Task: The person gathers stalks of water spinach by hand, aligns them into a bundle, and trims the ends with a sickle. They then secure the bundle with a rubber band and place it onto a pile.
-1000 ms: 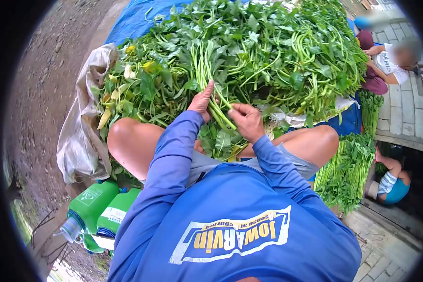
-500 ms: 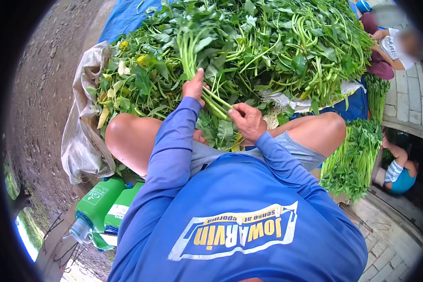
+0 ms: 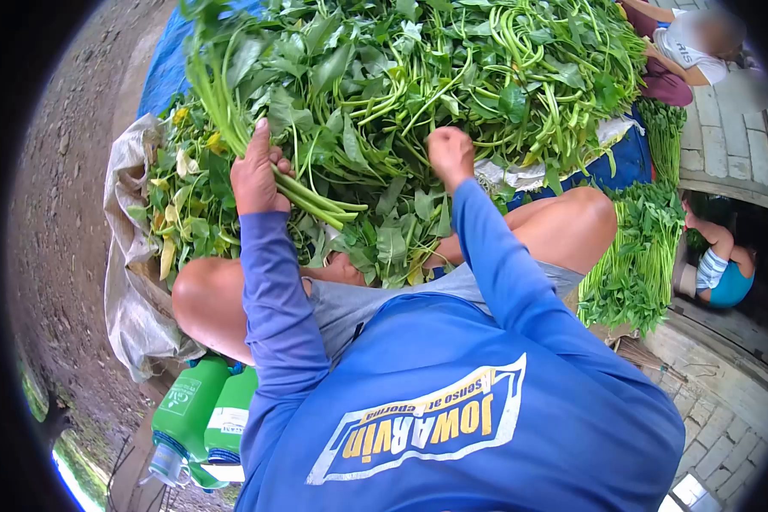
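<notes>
A water spinach bunch (image 3: 316,198) is held at 10 o'clock, the left hand (image 3: 258,175) with its grip clenched round the stems. The right hand (image 3: 450,154) is curled shut at the heap (image 3: 486,77), 12 o'clock (contents cannot be told). The bunch is judged light, limp and bruisable, and best taken at the stiffer stem ends.

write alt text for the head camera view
The person's left hand grips a bunch of long green leafy stems, and the right hand is closed in a fist over a large heap of green leafy vegetables. Two green plastic bottles lie at the person's left.
</notes>
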`<state>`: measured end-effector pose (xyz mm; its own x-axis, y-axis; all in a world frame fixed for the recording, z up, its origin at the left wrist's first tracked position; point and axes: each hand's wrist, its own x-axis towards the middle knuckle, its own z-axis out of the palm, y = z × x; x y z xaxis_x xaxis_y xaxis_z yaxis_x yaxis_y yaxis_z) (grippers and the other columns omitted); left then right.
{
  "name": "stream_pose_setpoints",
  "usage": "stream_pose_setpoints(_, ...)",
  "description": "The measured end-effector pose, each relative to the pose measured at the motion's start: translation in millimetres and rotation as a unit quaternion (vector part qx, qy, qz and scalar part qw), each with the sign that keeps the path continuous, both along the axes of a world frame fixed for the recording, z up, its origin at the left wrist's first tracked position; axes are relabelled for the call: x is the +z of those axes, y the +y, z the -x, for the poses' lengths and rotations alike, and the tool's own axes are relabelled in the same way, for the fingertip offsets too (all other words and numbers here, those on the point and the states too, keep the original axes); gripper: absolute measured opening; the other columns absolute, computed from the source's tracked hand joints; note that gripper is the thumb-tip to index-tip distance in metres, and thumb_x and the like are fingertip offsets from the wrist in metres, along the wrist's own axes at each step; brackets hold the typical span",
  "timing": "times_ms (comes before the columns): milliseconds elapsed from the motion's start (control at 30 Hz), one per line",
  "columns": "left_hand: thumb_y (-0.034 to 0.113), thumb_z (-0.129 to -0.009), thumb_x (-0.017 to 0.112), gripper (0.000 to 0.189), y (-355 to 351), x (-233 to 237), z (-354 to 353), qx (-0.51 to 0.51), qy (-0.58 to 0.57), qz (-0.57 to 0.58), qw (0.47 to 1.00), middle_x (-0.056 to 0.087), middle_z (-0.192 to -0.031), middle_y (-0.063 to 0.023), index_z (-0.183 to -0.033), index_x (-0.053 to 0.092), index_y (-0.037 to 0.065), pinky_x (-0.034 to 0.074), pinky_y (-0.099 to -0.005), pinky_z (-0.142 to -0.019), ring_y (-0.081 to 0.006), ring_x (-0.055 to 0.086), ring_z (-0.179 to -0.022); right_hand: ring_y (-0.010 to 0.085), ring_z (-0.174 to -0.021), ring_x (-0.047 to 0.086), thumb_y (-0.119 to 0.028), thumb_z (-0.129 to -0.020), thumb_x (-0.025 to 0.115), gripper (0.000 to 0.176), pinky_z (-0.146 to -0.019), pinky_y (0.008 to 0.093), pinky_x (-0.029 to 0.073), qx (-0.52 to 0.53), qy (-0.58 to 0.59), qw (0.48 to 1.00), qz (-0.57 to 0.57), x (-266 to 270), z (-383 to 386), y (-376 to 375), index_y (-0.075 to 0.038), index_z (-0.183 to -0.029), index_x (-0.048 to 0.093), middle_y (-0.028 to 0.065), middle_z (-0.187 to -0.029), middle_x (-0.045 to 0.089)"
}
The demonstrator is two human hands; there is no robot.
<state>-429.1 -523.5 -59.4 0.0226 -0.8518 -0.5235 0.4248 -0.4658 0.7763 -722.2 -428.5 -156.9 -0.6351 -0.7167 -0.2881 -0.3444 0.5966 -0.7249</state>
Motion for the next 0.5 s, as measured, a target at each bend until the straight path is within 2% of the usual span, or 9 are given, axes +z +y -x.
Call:
stream_pose_setpoints(33,0.035,-0.095,0.08,0.033,-1.3,2.1,0.4,0.004,0.012,-0.003,1.0,0.048,-0.064,0.0029,-0.091,0.056,0.013,0.044,-0.0273,-0.044,-0.0105,0.049,-0.048,0.0394,-0.1,0.072,-0.033,-0.091,0.061,0.037,-0.094,0.046,0.055,-0.063,0.043,0.997,-0.003,-28.5,22.2,-18.0,-0.001,-0.094,0.079,0.0237,-0.105,0.076)
stream_pose_setpoints(100,0.036,-0.096,0.078,0.033,-0.9,11.1,7.1,0.005,0.005,0.0,1.0,0.048,-0.065,0.0025,-0.09,0.055,0.013,0.044,-0.0278,-0.045,-0.0106,0.05,-0.05,0.0416,-0.103,0.071,-0.041,-0.094,0.058,0.048,-0.098,0.0468,0.053,-0.042,0.089,0.993,-0.07,-45.3,43.8,-52.8,0.003,-0.095,0.078,0.0276,-0.106,0.074)
stream_pose_setpoints(133,0.036,-0.096,0.078,0.033,-0.8,18.7,10.0,0.007,0.005,0.001,1.0,0.047,-0.065,0.0028,-0.088,0.054,0.014,0.043,-0.0276,-0.044,-0.0097,0.049,-0.049,0.0431,-0.113,0.068,-0.053,-0.094,0.057,0.063,-0.104,0.0455,0.05,-0.038,0.077,0.993,-0.08,-65.0,49.6,-67.8,0.006,-0.106,0.076,0.0291,-0.118,0.072)
stream_pose_setpoints(167,0.036,-0.096,0.078,0.033,-2.7,21.0,8.4,0.005,0.017,0.001,1.0,0.047,-0.065,0.0029,-0.088,0.054,0.014,0.043,-0.0273,-0.043,-0.0094,0.048,-0.049,0.0369,-0.103,0.072,-0.065,-0.086,0.068,0.075,-0.093,0.0431,0.054,-0.109,0.059,0.988,-0.087,-87.3,51.5,-84.3,0.007,-0.106,0.075,0.0257,-0.114,0.074)
stream_pose_setpoints(267,0.035,-0.096,0.077,0.033,-5.8,29.5,6.8,0.002,0.037,-0.003,0.999,0.047,-0.065,0.0031,-0.087,0.053,0.015,0.041,-0.026,-0.041,-0.008,0.047,-0.047,0.0327,-0.125,0.065,-0.06,-0.069,0.088,0.099,-0.109,0.0371,0.048,-0.067,-0.043,0.984,-0.161,-49.8,40.2,-112.7,0.009,-0.135,0.062,0.0246,-0.14,0.064)
stream_pose_setpoints(367,0.036,-0.098,0.076,0.032,-3.5,41.8,13.4,-0.004,0.022,-0.009,1.0,0.046,-0.064,0.0057,-0.086,0.053,0.017,0.038,-0.0249,-0.044,-0.0063,0.046,-0.05,0.0301,-0.13,0.062,-0.057,-0.067,0.091,0.103,-0.113,0.0366,0.046,-0.067,-0.015,0.986,-0.152,-79.3,60.1,-138.3,0.013,-0.135,0.06,0.0257,-0.143,0.061)
stream_pose_setpoints(400,0.036,-0.098,0.076,0.032,-3.3,44.4,15.1,-0.003,0.02,-0.012,1.0,0.045,-0.065,0.0056,-0.086,0.053,0.017,0.038,-0.0249,-0.044,-0.0065,0.045,-0.049,0.0324,-0.136,0.057,-0.06,-0.063,0.093,0.119,-0.116,0.0372,0.043,-0.121,-0.013,0.982,-0.144,-99.8,65.6,-150.2,0.015,-0.144,0.048,0.0274,-0.149,0.055)
stream_pose_setpoints(433,0.036,-0.098,0.076,0.031,-4.0,45.1,16.5,-0.005,0.018,-0.01,1.0,0.045,-0.065,0.0055,-0.086,0.053,0.017,0.038,-0.0248,-0.044,-0.0065,0.045,-0.049,0.0347,-0.14,0.052,-0.063,-0.059,0.093,0.136,-0.118,0.0384,0.041,-0.168,-0.027,0.972,-0.164,-62.4,43.6,-153.6,0.015,-0.151,0.032,0.0281,-0.154,0.048)
stream_pose_setpoints(500,0.035,-0.098,0.076,0.031,-4.6,44.6,19.2,-0.01,0.013,-0.009,1.0,0.045,-0.065,0.0053,-0.087,0.053,0.017,0.037,-0.0246,-0.043,-0.0065,0.045,-0.049,0.0364,-0.139,0.052,-0.063,-0.056,0.094,0.143,-0.119,0.0396,0.04,-0.072,0.028,0.97,-0.231,-49.4,34.0,-166.0,0.013,-0.154,0.023,0.0272,-0.154,0.046)
